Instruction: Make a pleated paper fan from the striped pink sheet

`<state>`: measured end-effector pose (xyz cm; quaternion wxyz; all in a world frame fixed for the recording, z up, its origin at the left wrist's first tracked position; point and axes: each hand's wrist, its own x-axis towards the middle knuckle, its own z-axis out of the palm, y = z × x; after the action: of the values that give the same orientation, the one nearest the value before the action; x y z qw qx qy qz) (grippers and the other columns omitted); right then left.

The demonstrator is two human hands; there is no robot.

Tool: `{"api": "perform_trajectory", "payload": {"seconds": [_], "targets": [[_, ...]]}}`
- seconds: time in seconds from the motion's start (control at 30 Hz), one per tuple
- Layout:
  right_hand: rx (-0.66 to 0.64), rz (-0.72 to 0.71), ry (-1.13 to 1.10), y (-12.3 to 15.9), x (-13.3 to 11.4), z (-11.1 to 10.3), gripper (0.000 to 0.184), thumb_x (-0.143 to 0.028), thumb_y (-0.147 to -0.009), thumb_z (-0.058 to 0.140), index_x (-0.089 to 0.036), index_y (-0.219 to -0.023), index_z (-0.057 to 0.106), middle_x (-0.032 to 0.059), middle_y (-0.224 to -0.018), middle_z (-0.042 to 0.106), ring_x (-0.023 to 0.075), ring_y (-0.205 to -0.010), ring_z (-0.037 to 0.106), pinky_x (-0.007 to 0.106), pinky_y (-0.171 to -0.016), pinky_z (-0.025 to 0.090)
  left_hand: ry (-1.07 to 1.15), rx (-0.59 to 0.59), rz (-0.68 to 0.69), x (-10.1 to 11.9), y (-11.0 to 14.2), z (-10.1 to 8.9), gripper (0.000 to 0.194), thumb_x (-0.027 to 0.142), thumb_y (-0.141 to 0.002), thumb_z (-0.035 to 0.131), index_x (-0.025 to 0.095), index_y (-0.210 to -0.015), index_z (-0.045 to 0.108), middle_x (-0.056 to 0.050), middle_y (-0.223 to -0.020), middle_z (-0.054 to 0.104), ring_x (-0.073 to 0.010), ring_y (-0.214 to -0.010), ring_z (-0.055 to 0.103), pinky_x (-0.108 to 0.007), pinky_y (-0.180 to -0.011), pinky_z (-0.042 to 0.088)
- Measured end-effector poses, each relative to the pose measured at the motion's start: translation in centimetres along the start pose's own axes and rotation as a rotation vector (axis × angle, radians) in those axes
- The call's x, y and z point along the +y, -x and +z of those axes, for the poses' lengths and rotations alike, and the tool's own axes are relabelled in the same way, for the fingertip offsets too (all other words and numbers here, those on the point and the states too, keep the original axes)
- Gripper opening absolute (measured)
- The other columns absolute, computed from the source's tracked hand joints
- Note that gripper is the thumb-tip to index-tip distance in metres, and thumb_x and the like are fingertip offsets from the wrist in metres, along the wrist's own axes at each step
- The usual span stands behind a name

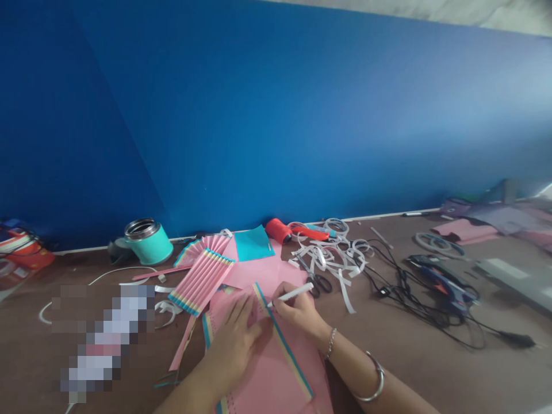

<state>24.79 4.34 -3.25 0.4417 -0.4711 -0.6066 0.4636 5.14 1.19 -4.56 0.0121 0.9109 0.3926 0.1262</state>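
My left hand (235, 333) lies flat on a pink paper sheet (263, 379), its fingers stretched out and pressing it to the table. My right hand (297, 313) grips a white pen (295, 293), with the tip down at a blue-and-cream edge strip (282, 339) on the sheet. A second blue-and-cream border runs along the sheet's left side, partly under my left hand. Just left of the sheet rests a pleated pink paper piece (202, 282) with blue and cream ends. Behind it is another pink fan-folded piece (207, 248).
Beyond the sheet lie a blue paper square (254, 244), a red thread spool (279, 230), curled white strips (328, 256) and scissors (320, 284). A turquoise mug (149, 241) stands back left. To the right are a glue gun (444, 284), black cables (405, 293) and a grey flat object (517, 282).
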Motion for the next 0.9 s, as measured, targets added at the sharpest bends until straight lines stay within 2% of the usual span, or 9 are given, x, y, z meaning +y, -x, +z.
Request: {"api": "perform_trajectory", "payload": {"seconds": [0.17, 0.33, 0.6, 0.9], "targets": [[-0.009, -0.019, 0.058, 0.1, 0.1, 0.3, 0.005, -0.018, -0.070, 0.055, -0.019, -0.067, 0.051, -0.0039, -0.059, 0.050, 0.0102, -0.056, 0.046, 0.019, -0.050, 0.036, 0.030, 0.014, -0.064, 0.1, 0.3, 0.5, 0.052, 0.003, -0.083, 0.048, 0.027, -0.128, 0.056, -0.009, -0.141, 0.047, -0.0298, -0.129, 0.041, -0.047, -0.102, 0.044], [-0.014, -0.030, 0.114, 0.0, 0.4, 0.6, 0.005, -0.014, -0.070, 0.053, -0.018, -0.067, 0.051, -0.0034, -0.061, 0.052, 0.0105, -0.056, 0.047, 0.020, -0.051, 0.035, 0.066, 0.006, -0.042, 0.1, 0.5, 0.7, 0.045, 0.012, -0.085, 0.052, 0.027, -0.128, 0.055, -0.011, -0.144, 0.043, -0.0315, -0.131, 0.041, -0.051, -0.102, 0.043], [-0.005, -0.031, 0.210, -0.3, 1.5, 0.9, 0.011, -0.011, -0.070, 0.054, -0.019, -0.065, 0.049, -0.0044, -0.058, 0.049, 0.0100, -0.055, 0.045, 0.019, -0.049, 0.034, 0.082, 0.018, -0.041, 0.2, 0.3, 0.5, 0.045, 0.013, -0.085, 0.053, 0.029, -0.127, 0.055, -0.009, -0.145, 0.042, -0.0308, -0.131, 0.041, -0.051, -0.103, 0.042], [-0.024, -0.020, 0.235, -0.1, 1.2, 1.0, 0.009, -0.011, -0.070, 0.053, -0.019, -0.066, 0.049, -0.0045, -0.059, 0.049, 0.0100, -0.055, 0.045, 0.020, -0.049, 0.033, 0.071, 0.005, -0.039, 0.4, 0.1, 0.3, 0.041, 0.013, -0.085, 0.053, 0.027, -0.124, 0.058, -0.011, -0.142, 0.045, -0.0313, -0.130, 0.042, -0.052, -0.102, 0.044]]}}
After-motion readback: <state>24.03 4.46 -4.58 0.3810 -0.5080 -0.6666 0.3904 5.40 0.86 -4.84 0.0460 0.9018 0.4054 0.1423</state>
